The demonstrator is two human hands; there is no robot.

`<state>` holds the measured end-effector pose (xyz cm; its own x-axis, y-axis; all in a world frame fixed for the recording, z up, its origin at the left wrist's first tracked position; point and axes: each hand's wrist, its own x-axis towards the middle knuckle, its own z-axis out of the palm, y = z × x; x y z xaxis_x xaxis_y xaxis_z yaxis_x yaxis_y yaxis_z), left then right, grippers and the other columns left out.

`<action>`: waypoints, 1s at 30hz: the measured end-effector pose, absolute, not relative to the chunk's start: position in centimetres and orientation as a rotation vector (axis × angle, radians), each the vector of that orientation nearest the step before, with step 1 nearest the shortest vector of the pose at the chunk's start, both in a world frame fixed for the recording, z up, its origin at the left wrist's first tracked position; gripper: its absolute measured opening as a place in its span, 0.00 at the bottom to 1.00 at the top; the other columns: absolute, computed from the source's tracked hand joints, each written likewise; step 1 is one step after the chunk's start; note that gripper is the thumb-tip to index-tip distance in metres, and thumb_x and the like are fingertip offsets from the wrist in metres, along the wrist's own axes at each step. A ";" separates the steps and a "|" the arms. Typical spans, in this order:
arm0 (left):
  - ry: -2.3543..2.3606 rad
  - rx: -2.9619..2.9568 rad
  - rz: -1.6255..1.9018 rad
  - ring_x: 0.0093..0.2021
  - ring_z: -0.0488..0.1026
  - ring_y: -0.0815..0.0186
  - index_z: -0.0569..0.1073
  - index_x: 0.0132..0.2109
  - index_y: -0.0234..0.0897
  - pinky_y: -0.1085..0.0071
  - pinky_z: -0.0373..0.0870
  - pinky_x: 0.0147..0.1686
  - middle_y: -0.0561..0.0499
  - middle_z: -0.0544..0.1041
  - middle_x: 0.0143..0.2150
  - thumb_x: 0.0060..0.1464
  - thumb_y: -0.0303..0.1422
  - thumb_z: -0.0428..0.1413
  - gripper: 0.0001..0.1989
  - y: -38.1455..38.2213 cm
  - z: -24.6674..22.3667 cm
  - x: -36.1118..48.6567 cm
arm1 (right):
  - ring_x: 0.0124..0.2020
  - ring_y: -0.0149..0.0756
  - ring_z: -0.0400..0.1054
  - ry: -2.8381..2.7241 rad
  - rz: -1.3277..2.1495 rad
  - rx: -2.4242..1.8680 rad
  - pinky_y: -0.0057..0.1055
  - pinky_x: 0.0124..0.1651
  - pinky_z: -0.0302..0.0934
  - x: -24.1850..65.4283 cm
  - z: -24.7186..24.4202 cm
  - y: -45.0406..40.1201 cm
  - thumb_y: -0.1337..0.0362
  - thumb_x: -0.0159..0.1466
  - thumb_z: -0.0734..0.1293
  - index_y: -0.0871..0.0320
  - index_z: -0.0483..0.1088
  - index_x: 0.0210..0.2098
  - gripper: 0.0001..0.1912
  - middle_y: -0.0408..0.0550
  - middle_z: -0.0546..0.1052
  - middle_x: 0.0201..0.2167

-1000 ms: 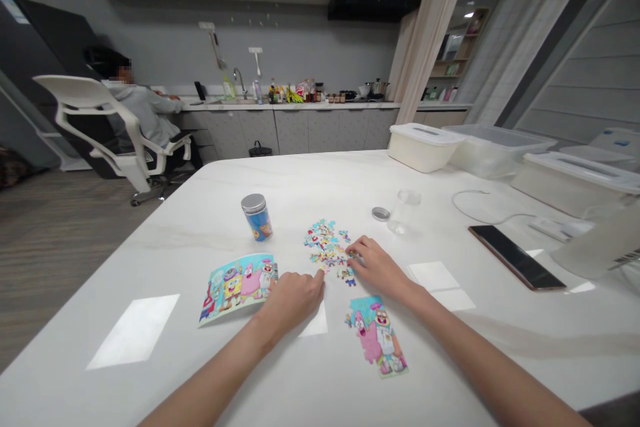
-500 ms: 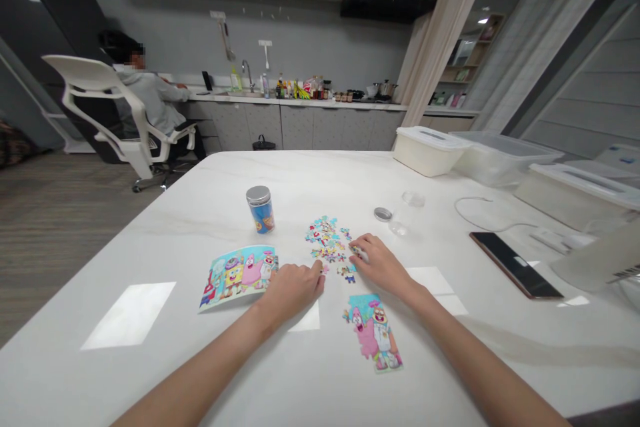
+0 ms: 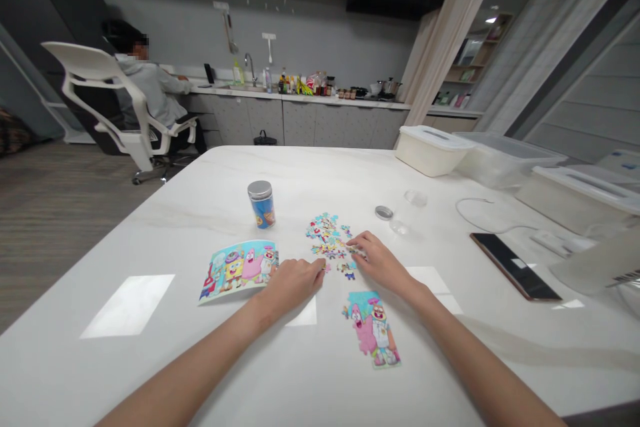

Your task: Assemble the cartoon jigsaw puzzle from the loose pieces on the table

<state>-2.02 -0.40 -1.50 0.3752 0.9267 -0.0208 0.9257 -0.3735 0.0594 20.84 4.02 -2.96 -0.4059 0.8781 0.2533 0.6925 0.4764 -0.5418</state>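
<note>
A loose heap of jigsaw puzzle pieces (image 3: 325, 228) lies on the white table, between and beyond my hands. My right hand (image 3: 377, 260) is at the heap's right side, its thumb and fingers closed on a small puzzle piece (image 3: 357, 250) that they partly cover. Fingers curled together, my left hand (image 3: 295, 280) rests left of the heap beside a pink piece (image 3: 327, 268); what its fingertips hold, if anything, is hidden. Nearer to me is a joined puzzle section (image 3: 373, 330) with a pink starfish figure. A curved picture sheet (image 3: 240, 270) lies left of my left hand.
A lidded puzzle jar (image 3: 262, 205) stands behind the sheet. Right of the heap are a silver lid (image 3: 384, 213) and a clear jar (image 3: 407, 213). Farther right lie a phone (image 3: 515, 265), a cable (image 3: 495, 223) and storage boxes (image 3: 433, 148). A person (image 3: 150, 90) sits at the far-left counter.
The view has shifted slightly. My right fingers have moved a little at the heap's edge; my left hand stays nearly in place. The joined section and picture sheet lie as before.
</note>
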 end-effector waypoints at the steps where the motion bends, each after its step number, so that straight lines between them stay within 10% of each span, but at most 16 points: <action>1: 1.699 2.559 0.018 0.34 0.79 0.53 0.74 0.48 0.43 0.64 0.70 0.31 0.44 0.80 0.32 0.66 0.36 0.41 0.17 -0.4 -1.5 -2.0 | 0.49 0.40 0.69 -2.227 0.480 -1.313 0.39 0.54 0.63 21.1 -2.6 4.0 0.71 0.64 0.63 0.57 0.71 0.48 0.14 0.51 0.71 0.46; 30: 1.722 2.563 -0.031 0.34 0.79 0.50 0.68 0.55 0.42 0.62 0.71 0.30 0.42 0.80 0.34 0.66 0.38 0.41 0.17 -0.4 -1.0 -2.1 | 0.35 0.34 0.70 -2.389 0.568 -1.287 0.33 0.41 0.65 22.6 -1.6 4.4 0.71 0.63 0.63 0.56 0.74 0.44 0.12 0.48 0.72 0.39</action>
<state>-2.09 -0.37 -0.99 0.3781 0.9246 -0.0470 0.9257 -0.3769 0.0334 22.61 4.39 -1.63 -0.5163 0.8469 0.1270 0.6990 0.5025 -0.5089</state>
